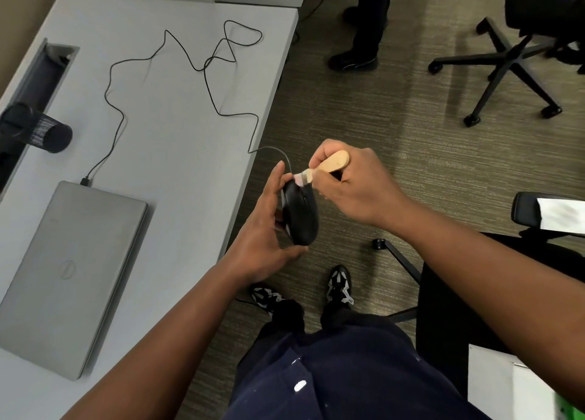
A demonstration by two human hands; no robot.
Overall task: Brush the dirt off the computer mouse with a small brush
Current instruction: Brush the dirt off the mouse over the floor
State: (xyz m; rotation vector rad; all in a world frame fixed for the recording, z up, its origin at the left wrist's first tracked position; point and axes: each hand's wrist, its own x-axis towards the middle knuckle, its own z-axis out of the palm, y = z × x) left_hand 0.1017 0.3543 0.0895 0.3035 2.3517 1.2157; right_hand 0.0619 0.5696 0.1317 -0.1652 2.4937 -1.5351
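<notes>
A black wired computer mouse (300, 217) is held in the air past the desk's right edge, in front of me. My left hand (266, 229) grips it from the left and underneath, fingers curled around its side. My right hand (351, 182) grips a small brush with a pale wooden handle (334, 164). The brush's light bristles (300, 179) touch the front end of the mouse, where the cable comes out. The black cable (202, 71) runs from the mouse back over the desk in loose loops.
A closed grey laptop (69, 274) lies on the grey desk (177, 153), with the cable plugged in at its back. A black mesh cup (47, 134) lies at the desk's left. Office chairs (506, 62) and another person's legs (364, 33) stand on the carpet.
</notes>
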